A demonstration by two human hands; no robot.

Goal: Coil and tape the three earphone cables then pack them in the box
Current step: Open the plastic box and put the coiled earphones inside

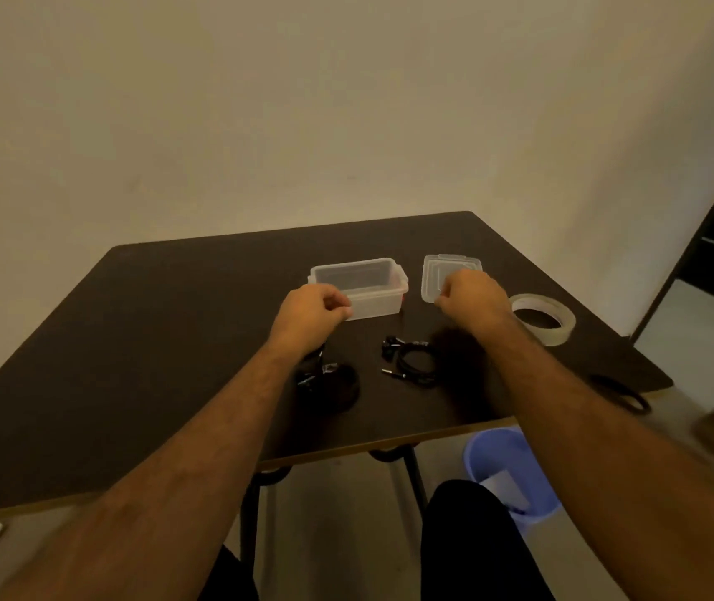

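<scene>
Clear plastic box (pixel 359 286), lidless, upright on the dark table; its lid (pixel 450 271) lies flat just right. Nearer, two black coiled earphone cables (pixel 414 362) (pixel 329 381) lie apart. Tape roll (pixel 542 317) flat at right.

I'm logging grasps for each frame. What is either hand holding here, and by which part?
It cannot be told: left hand and right hand hover with curled fingers above the dark table, perhaps pinching something too thin to see.
</scene>
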